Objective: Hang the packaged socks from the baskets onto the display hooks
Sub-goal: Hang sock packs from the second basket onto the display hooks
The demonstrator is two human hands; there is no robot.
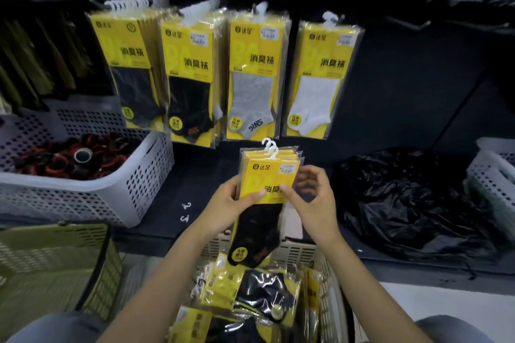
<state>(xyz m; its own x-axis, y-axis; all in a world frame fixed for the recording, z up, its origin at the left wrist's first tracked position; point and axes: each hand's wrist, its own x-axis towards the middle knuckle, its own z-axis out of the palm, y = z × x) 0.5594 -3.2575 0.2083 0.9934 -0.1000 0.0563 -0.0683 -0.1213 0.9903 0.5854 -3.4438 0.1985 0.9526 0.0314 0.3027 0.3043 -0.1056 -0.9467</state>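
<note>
sock packs (pixel 269 175) gripped between both hands' fingers (pixel 289 195)

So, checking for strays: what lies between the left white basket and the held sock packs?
Head view: two small loose white hooks on the dark shelf between white basket and sock packs; otherwise bare.

Only one view here: a wide-angle head cam, sitting right above the beige basket (pixel 295 253) and tilted forward and down. The basket is close, at the bottom edge; the held sock packs (pixel 267 175) sit just above it, the hung sock packs (pixel 256 78) face the lens beyond it. Edges bend fisheye-style.
</note>
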